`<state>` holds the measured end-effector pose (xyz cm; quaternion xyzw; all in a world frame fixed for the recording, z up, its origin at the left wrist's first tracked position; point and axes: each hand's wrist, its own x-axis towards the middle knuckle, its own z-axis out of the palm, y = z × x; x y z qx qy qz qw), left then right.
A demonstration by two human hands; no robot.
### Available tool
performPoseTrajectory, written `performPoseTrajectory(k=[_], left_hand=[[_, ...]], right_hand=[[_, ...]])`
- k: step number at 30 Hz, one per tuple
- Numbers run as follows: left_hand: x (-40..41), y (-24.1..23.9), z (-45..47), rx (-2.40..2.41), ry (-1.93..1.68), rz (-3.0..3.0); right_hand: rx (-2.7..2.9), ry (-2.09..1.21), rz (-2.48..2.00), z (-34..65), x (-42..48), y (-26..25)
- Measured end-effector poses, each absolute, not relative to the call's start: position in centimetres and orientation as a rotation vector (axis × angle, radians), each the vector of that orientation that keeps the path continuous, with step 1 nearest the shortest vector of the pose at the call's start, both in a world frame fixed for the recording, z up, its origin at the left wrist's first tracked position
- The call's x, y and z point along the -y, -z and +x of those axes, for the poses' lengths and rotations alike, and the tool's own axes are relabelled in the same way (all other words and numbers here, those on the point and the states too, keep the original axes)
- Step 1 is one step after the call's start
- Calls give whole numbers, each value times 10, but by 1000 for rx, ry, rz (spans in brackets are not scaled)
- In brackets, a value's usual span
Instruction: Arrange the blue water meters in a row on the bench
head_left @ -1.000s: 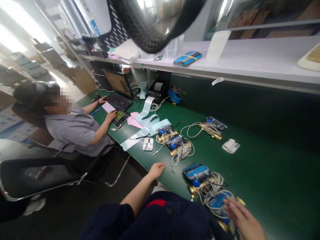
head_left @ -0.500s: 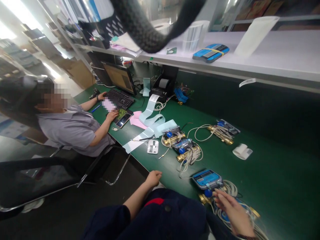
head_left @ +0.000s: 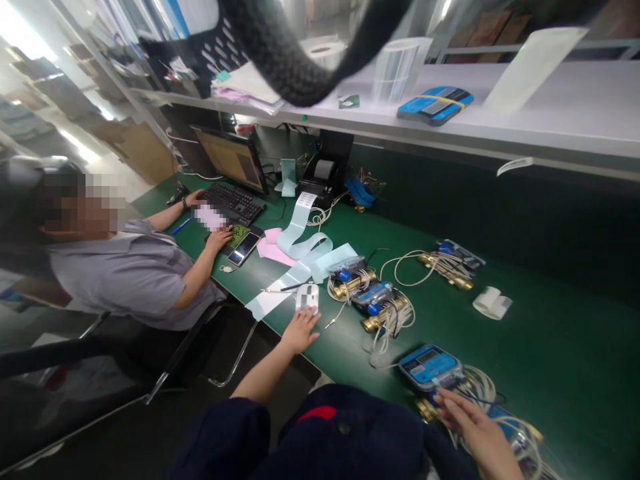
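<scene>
My left hand [head_left: 300, 329] stretches forward over the green table, its fingertips at the near edge of a small white device [head_left: 307, 297] lying beside a long strip of label paper [head_left: 295, 263]. My right hand [head_left: 470, 427] rests with fingers spread on the coiled white cables and brass fittings of a blue-faced meter [head_left: 429, 365] near the table's front edge. Two more meters with brass ends [head_left: 373, 300] lie between my hands, wound in white cable. Neither hand grips anything.
A seated person in a grey shirt [head_left: 125, 267] works at a keyboard [head_left: 231, 202] and monitor [head_left: 233, 160] to the left. A label printer [head_left: 325, 177], another meter [head_left: 447, 260] and a white roll [head_left: 493, 302] lie further back. A shelf [head_left: 550, 127] overhangs the table.
My left hand has moved forward from the table edge up to the small white device. My right hand has slid along the cables of the nearest meter. The view shifted slightly.
</scene>
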<state>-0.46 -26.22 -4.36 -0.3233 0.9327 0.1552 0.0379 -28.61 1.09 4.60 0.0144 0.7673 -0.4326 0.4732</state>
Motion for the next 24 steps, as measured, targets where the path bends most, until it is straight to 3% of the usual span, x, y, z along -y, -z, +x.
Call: performPoseTrajectory(k=[5,11,15,19,24], left_hand=[[332,43,-3,-2909,-390,-1196],[339,21,-61,-3061,-477,-1322],[341,14,-119,-2986,-797,-1352],[348,11,-147,-2869,-979,-1383],[339,5,-146,-2875,-953,-1413]], right_hand=[[-1939,1017,1,-270,-3,-51],[-2072,1079,-230,-269,63,-41],[-2347,952,-408,-275,149,-30],[-2451,691,-205,-266,206,-23],[-2447,778,-143,-269,205,-16]])
